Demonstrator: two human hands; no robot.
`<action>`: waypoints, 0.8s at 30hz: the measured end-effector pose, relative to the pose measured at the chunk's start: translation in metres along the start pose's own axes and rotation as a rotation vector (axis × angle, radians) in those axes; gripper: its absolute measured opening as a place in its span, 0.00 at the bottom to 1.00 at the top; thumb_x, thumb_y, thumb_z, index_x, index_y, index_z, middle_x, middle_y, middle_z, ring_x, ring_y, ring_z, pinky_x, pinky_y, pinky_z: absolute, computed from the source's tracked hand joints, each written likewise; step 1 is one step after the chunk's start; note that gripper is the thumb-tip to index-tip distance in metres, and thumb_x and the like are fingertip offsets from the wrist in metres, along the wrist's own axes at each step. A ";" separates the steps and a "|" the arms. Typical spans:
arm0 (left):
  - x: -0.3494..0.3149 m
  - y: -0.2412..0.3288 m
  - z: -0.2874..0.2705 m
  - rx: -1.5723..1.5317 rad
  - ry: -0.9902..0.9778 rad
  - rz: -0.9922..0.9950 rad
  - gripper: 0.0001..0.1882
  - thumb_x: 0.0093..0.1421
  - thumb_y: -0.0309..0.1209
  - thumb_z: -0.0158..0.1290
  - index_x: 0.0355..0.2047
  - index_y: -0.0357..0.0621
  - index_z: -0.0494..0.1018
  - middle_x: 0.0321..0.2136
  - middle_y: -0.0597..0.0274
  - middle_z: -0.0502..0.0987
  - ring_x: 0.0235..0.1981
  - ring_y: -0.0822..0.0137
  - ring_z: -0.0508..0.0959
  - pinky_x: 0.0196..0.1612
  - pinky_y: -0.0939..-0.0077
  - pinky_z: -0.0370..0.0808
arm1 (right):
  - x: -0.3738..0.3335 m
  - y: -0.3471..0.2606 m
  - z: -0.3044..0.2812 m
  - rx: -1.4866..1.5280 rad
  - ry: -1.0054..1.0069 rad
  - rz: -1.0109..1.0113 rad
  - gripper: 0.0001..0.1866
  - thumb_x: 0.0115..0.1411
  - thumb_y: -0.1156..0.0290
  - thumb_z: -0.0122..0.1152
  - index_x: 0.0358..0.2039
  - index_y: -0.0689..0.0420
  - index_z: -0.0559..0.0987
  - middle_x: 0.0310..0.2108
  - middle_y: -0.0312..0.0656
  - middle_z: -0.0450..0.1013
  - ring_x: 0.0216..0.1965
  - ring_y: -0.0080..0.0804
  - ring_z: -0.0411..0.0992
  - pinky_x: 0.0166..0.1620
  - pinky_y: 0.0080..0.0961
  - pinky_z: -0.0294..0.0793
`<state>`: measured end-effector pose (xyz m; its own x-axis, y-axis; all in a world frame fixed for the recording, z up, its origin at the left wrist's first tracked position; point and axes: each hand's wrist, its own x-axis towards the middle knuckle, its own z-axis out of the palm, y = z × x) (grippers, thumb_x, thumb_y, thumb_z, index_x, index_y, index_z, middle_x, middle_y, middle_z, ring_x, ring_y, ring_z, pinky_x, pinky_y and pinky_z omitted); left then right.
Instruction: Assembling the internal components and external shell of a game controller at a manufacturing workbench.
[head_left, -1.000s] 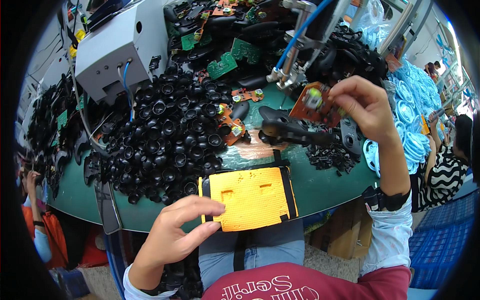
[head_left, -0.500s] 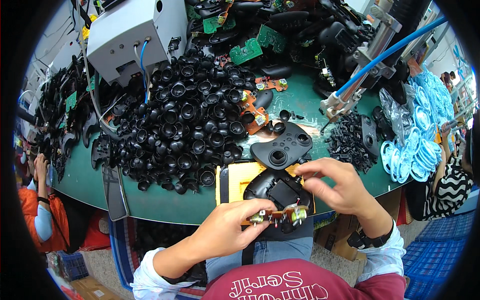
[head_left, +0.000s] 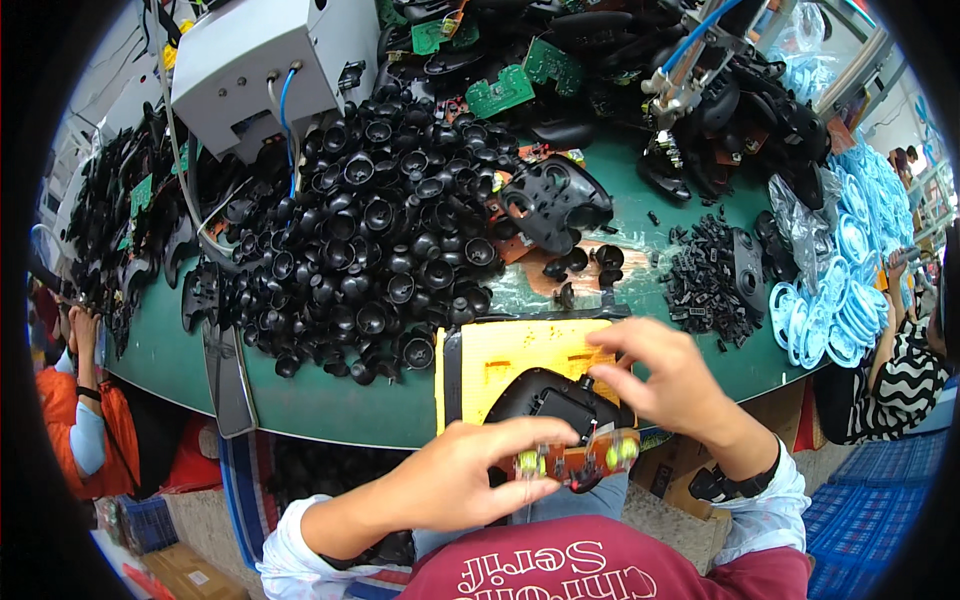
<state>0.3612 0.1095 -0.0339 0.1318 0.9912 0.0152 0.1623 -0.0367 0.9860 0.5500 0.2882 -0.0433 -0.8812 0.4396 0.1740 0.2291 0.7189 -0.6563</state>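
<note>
My left hand [head_left: 465, 470] pinches an orange-brown circuit board [head_left: 575, 462] between thumb and fingers, with yellow-green parts at both ends. Just beyond it, a black game controller back shell [head_left: 540, 400] rests at the front of a yellow pad [head_left: 485, 365]; a dark rectangular block sits inside it. My right hand [head_left: 670, 385] is raised at the shell's right side, thumb and forefinger apart, nothing visible between them. Farther off, a black controller front cover [head_left: 555, 205] with button holes is beside the heap of black cups. Small black cup-shaped pieces [head_left: 575, 262] lie before it.
A large heap of black cups [head_left: 370, 230] covers the table's left middle. Small black parts [head_left: 705, 275] and light blue rings [head_left: 840, 300] lie at right. A grey box [head_left: 270, 75], circuit boards [head_left: 500, 92] and shells stand behind. A phone [head_left: 230, 380] lies at the left edge.
The front cover has left the spot above the back shell and is now farther away, by the cup heap. The circuit board has tilted and shifted slightly right. Small cup pieces show on the table.
</note>
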 end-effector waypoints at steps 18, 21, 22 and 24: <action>0.019 -0.019 0.010 -0.271 0.087 -0.374 0.16 0.57 0.26 0.59 0.43 0.40 0.67 0.38 0.55 0.80 0.37 0.70 0.82 0.39 0.76 0.79 | 0.008 -0.026 -0.002 0.283 0.097 0.047 0.13 0.53 0.76 0.68 0.40 0.63 0.80 0.38 0.46 0.79 0.38 0.36 0.78 0.40 0.28 0.77; 0.006 -0.016 0.011 -0.619 0.313 -0.422 0.14 0.61 0.20 0.55 0.45 0.39 0.64 0.41 0.50 0.79 0.38 0.63 0.83 0.37 0.77 0.80 | 0.016 0.025 -0.025 -0.206 0.279 0.098 0.12 0.57 0.71 0.62 0.40 0.64 0.79 0.37 0.52 0.77 0.39 0.48 0.77 0.44 0.39 0.75; 0.003 -0.017 0.011 -0.647 0.383 -0.411 0.15 0.62 0.19 0.54 0.46 0.39 0.63 0.41 0.49 0.79 0.38 0.62 0.83 0.37 0.77 0.81 | 0.024 0.048 -0.034 -0.290 0.321 0.131 0.10 0.58 0.72 0.61 0.38 0.64 0.79 0.34 0.51 0.76 0.37 0.49 0.76 0.43 0.40 0.75; -0.003 -0.016 0.011 -0.646 0.412 -0.404 0.19 0.62 0.19 0.55 0.50 0.37 0.61 0.42 0.49 0.79 0.40 0.61 0.83 0.38 0.76 0.80 | 0.044 0.084 -0.052 -0.402 0.343 0.178 0.08 0.56 0.74 0.61 0.35 0.64 0.79 0.31 0.51 0.76 0.36 0.50 0.75 0.43 0.39 0.74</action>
<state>0.3688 0.1061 -0.0517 -0.2009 0.8844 -0.4214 -0.4835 0.2846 0.8278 0.5523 0.3958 -0.0527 -0.6448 0.6749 0.3588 0.5613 0.7367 -0.3771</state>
